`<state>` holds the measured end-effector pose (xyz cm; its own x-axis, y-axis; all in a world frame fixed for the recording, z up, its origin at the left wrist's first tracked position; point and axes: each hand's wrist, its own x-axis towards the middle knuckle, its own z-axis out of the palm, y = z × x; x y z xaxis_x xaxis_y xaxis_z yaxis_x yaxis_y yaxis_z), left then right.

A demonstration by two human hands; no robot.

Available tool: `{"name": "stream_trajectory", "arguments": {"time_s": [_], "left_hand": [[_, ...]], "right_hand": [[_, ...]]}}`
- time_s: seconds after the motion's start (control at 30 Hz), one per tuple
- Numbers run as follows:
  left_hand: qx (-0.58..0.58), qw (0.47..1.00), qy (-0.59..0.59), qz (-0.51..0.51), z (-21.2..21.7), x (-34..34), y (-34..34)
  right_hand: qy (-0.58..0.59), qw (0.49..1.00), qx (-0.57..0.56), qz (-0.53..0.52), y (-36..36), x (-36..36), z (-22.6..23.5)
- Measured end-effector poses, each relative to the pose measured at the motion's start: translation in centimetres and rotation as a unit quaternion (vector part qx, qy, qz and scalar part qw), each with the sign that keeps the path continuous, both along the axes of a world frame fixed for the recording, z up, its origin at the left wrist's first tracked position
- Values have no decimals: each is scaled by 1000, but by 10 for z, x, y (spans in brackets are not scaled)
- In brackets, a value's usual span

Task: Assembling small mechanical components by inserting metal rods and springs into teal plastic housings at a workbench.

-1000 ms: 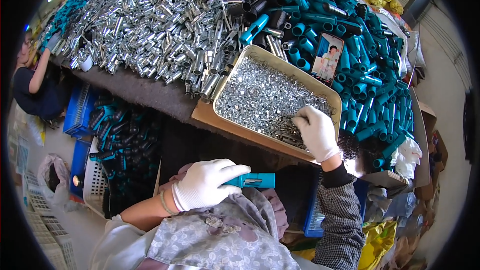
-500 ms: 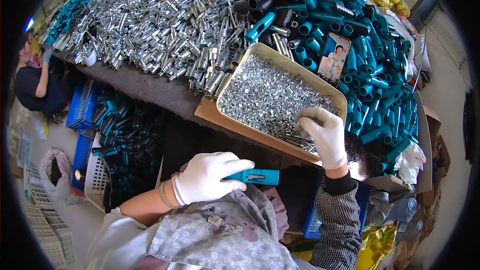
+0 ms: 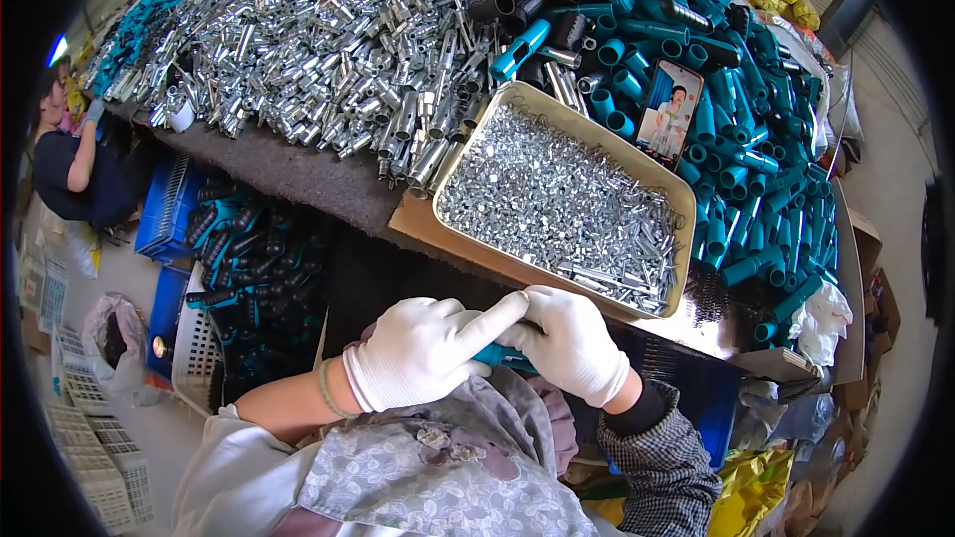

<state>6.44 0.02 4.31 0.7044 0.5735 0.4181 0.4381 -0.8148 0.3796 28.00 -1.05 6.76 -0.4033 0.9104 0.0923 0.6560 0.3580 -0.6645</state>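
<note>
In front of my apron, my gloved left hand [image 3: 418, 353] is closed around a teal plastic sleeve [image 3: 505, 356], mostly covered by both hands. My gloved right hand [image 3: 575, 346] meets it from the right, fingers bent together over the sleeve and touching the left fingertips. Whatever the right fingers pinch is hidden. Just beyond the hands stands a cream tray [image 3: 684, 249] filled with small shiny metal parts [image 3: 557, 201]. Behind it to the right lies a heap of teal plastic sleeves [image 3: 741, 179].
A large pile of metal tubes [image 3: 328, 50] covers the bench at left. A phone [image 3: 668, 111] leans on the teal heap. Below the bench edge, a white crate [image 3: 194, 358] and blue crates [image 3: 164, 214] stand near black-and-teal pieces [image 3: 254, 268]. A co-worker [image 3: 80, 164] is at far left.
My right hand has moved from the tray's near right corner down and left to the teal sleeve. The left hand still holds the sleeve, its index finger now extended toward the right hand.
</note>
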Motion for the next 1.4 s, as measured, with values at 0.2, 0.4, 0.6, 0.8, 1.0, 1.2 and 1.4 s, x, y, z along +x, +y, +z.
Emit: {"name": "stream_trajectory", "arguments": {"time_s": [0.2,0.4,0.6,0.8,1.0,1.2,1.4], "left_hand": [[2,1000,-26,-3,-6,3,3],[3,1000,-20,-3,-8,0,6],[-100,995,-25,-13,-8,3,-3],[-262,957,-127,-8,-23,5,-3],[-278,955,-104,-4,-15,9,-8],[-336,923,-187,22,-15,4,-8],[-585,753,-299,15,-15,2,-2]], "right_hand": [[-17,991,125,-36,-15,-2,-11],[-76,976,204,24,-31,5,-18],[-127,965,226,38,-37,6,-29],[-44,971,223,72,-14,20,-11],[-89,953,207,-203,52,48,-15],[-27,942,253,-217,58,49,-21],[224,922,86,-305,44,48,-12]]}}
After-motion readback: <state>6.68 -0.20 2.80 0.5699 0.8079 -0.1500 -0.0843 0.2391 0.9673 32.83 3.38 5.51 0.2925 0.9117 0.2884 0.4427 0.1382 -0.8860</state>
